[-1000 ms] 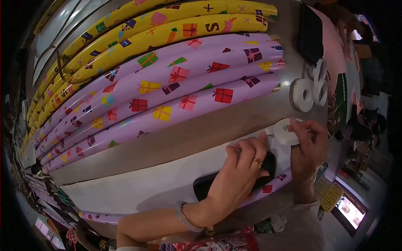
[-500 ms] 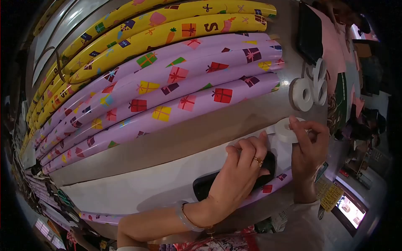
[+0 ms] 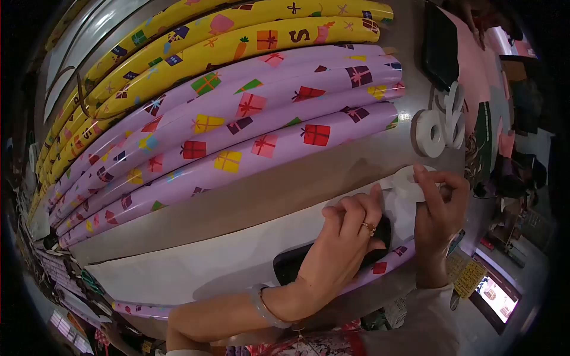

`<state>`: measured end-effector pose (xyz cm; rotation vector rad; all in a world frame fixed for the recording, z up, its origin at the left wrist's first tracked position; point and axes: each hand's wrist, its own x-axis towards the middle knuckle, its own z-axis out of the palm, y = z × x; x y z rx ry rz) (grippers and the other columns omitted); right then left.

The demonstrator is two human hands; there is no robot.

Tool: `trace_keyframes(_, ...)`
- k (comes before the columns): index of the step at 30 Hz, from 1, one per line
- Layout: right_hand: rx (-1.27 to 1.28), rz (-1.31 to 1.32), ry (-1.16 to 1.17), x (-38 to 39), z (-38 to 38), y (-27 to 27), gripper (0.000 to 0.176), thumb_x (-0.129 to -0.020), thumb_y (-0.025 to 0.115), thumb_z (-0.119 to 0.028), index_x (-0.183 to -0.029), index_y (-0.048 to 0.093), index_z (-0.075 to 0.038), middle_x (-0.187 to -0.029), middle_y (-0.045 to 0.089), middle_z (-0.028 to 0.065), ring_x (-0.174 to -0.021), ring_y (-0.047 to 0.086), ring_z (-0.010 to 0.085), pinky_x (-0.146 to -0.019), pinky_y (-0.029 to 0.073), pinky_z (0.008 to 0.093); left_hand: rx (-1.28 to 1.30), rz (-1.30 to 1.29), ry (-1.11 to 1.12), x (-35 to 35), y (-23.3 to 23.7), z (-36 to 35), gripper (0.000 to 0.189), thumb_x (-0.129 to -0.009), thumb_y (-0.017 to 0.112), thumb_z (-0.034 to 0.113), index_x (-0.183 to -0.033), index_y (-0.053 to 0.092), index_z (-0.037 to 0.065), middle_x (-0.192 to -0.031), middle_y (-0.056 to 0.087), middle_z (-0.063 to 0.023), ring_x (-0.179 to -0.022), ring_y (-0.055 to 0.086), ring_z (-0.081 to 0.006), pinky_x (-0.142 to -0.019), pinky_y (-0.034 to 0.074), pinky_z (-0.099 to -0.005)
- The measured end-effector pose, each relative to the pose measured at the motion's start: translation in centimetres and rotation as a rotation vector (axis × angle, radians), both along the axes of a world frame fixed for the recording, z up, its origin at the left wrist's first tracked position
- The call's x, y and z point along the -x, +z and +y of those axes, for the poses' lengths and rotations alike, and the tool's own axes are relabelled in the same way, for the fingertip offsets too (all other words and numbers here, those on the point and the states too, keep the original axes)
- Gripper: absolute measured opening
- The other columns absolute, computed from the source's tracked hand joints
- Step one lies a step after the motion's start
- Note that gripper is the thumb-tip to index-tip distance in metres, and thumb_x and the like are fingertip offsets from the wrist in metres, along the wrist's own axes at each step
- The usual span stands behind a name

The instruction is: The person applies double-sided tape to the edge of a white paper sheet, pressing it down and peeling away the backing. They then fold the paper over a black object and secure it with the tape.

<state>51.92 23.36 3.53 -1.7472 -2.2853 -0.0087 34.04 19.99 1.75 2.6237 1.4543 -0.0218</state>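
A sheet of wrapping paper [image 3: 237,243] lies white side up, with a strip of its purple gift-print side [image 3: 386,261] showing along the near edge. My left hand [image 3: 341,240], with a ring and a bracelet, rests palm down over it. Its fingers are bent and apart, the index fingertip beside a short loose tape end. Under that hand sits a black phone-like object [image 3: 291,264], partly covered. My right hand [image 3: 442,199] grips a white roll of tape [image 3: 407,185] between thumb and fingers at the paper's right end.
Purple [image 3: 261,142] and yellow [image 3: 267,38] printed paper rolls lie side by side beyond the sheet. Another tape roll [image 3: 428,133] and white-handled scissors [image 3: 455,118] are at the right, near a black case [image 3: 440,50]. Green-handled scissors [image 3: 92,282] lie at far left.
Both hands have shifted very slightly to the right in view. The tape roll has tilted a little in my right hand.
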Motion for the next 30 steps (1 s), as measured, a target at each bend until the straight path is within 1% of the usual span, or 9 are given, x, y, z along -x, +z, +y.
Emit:
trace_keyframes(7,-0.076,-0.077,0.000,-0.42,-0.10,-0.63,0.066,-0.064,0.060,0.018,-0.114,0.073,-0.022,-0.095,0.052,0.0012,-0.075,0.044,0.0152,-0.059,0.036,0.0272,0.009,-0.016,0.017,-0.35,0.23,-0.03,0.081,-0.088,0.048,0.058,-0.139,0.045,-0.004,-0.111,0.043,-0.0112,-0.101,0.045,-0.0240,-0.084,0.045,-0.0327)
trace_keyframes(14,-0.046,0.007,0.005,-0.03,-0.03,-0.32,0.066,-0.065,0.063,0.015,-0.116,0.072,-0.026,-0.095,0.052,0.0013,-0.081,0.049,0.0171,-0.063,0.040,0.0284,-0.018,-0.129,0.007,-0.52,0.18,0.24,0.079,-0.087,0.051,0.055,-0.133,0.047,-0.009,-0.117,0.044,-0.0122,-0.108,0.046,-0.0250,-0.088,0.045,-0.0318)
trace_keyframes(16,-0.005,-0.030,-0.027,-0.01,-0.21,-0.23,0.060,-0.071,0.065,0.012,-0.115,0.071,-0.028,-0.096,0.052,0.0011,-0.083,0.051,0.0184,-0.063,0.041,0.0287,0.012,-0.175,0.029,-0.78,-0.07,0.32,0.078,-0.085,0.053,0.054,-0.131,0.048,-0.009,-0.117,0.044,-0.0121,-0.111,0.045,-0.0254,-0.090,0.045,-0.0314)
trace_keyframes(17,-0.014,-0.052,-0.037,-0.04,-0.22,-0.05,0.060,-0.071,0.065,0.012,-0.115,0.071,-0.028,-0.096,0.052,0.0011,-0.083,0.051,0.0184,-0.063,0.041,0.0287,0.005,-0.198,0.017,-0.86,-0.11,0.38,0.078,-0.085,0.053,0.054,-0.131,0.048,-0.009,-0.117,0.044,-0.0121,-0.111,0.045,-0.0254,-0.090,0.045,-0.0314)
trace_keyframes(19,0.000,-0.041,-0.043,0.14,-0.14,0.04,0.051,-0.078,0.067,0.007,-0.114,0.072,-0.028,-0.097,0.051,0.0004,-0.083,0.049,0.0177,-0.064,0.041,0.0287,0.023,-0.185,0.015,-0.72,-0.22,0.40,0.079,-0.084,0.053,0.055,-0.131,0.048,-0.009,-0.117,0.044,-0.0118,-0.111,0.045,-0.0246,-0.090,0.045,-0.0313)
trace_keyframes(20,-0.028,0.009,-0.055,0.32,-0.04,-0.27,0.047,-0.079,0.069,0.004,-0.113,0.072,-0.028,-0.097,0.052,0.0000,-0.080,0.048,0.0168,-0.064,0.041,0.0287,0.013,-0.147,0.009,-0.73,-0.15,0.43,0.081,-0.084,0.053,0.055,-0.133,0.047,-0.009,-0.116,0.043,-0.0115,-0.111,0.045,-0.0237,-0.090,0.045,-0.0311)
trace_keyframes(24,-0.005,-0.018,-0.093,0.47,0.16,0.13,0.051,-0.073,0.070,0.005,-0.113,0.073,-0.027,-0.096,0.052,0.0001,-0.077,0.047,0.0155,-0.062,0.041,0.0274,0.010,-0.143,0.005,-0.83,-0.07,0.62,0.082,-0.083,0.053,0.056,-0.134,0.046,-0.008,-0.116,0.043,-0.0111,-0.110,0.046,-0.0232,-0.090,0.045,-0.0312)
trace_keyframes(26,-0.049,-0.012,-0.007,0.37,0.40,0.11,0.054,-0.070,0.070,0.007,-0.113,0.073,-0.025,-0.096,0.052,0.0006,-0.074,0.047,0.0150,-0.059,0.040,0.0260,0.004,-0.125,0.007,-0.88,-0.14,0.63,0.083,-0.083,0.053,0.056,-0.135,0.045,-0.008,-0.115,0.043,-0.0110,-0.109,0.046,-0.0232,-0.089,0.045,-0.0316)
trace_keyframes(30,-0.061,-0.010,0.018,0.23,0.58,0.11,0.054,-0.071,0.070,0.008,-0.114,0.073,-0.025,-0.095,0.051,0.0003,-0.074,0.047,0.0145,-0.057,0.039,0.0249,0.002,-0.101,-0.012,-0.77,0.00,0.76,0.083,-0.083,0.053,0.057,-0.135,0.045,-0.008,-0.115,0.043,-0.0109,-0.108,0.046,-0.0232,-0.089,0.045,-0.0318)
